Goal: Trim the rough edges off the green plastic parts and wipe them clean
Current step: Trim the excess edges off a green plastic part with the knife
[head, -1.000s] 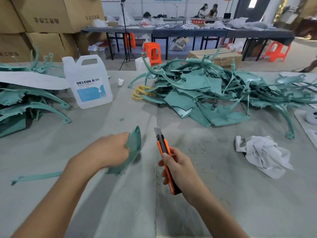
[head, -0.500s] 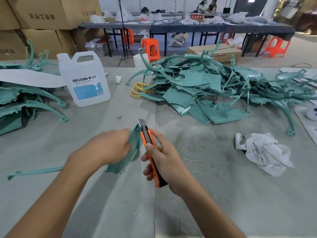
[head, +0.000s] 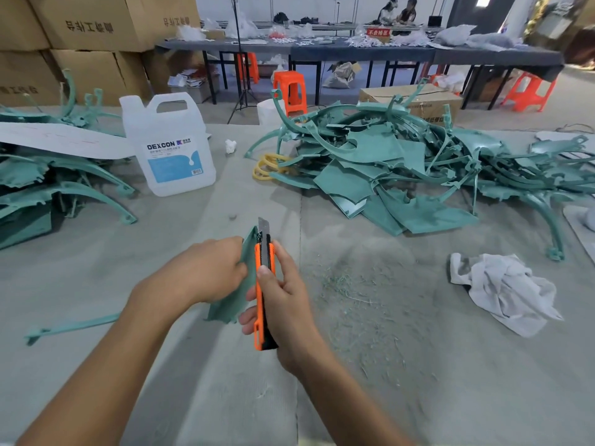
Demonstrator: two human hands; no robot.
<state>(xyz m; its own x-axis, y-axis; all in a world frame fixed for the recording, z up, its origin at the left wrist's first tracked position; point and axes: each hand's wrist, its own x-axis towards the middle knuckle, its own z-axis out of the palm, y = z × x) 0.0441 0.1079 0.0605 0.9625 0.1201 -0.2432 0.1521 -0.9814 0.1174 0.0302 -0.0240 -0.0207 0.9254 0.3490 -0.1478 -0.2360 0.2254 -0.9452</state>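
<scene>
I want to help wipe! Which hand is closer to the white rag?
Right. The right hand is left of the white rag; the left hand is farther left.

2 bare forearms, bare to frame edge; left hand (head: 206,272) and right hand (head: 286,304) bare; short thumbnail on right.

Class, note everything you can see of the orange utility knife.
The utility knife has an orange plastic-looking body, a black spine and a grey blade pushed out, pointing away from the person. The right hand grips its handle, thumb on top; the blade lies against the edge of the green part held by the left hand.
</scene>
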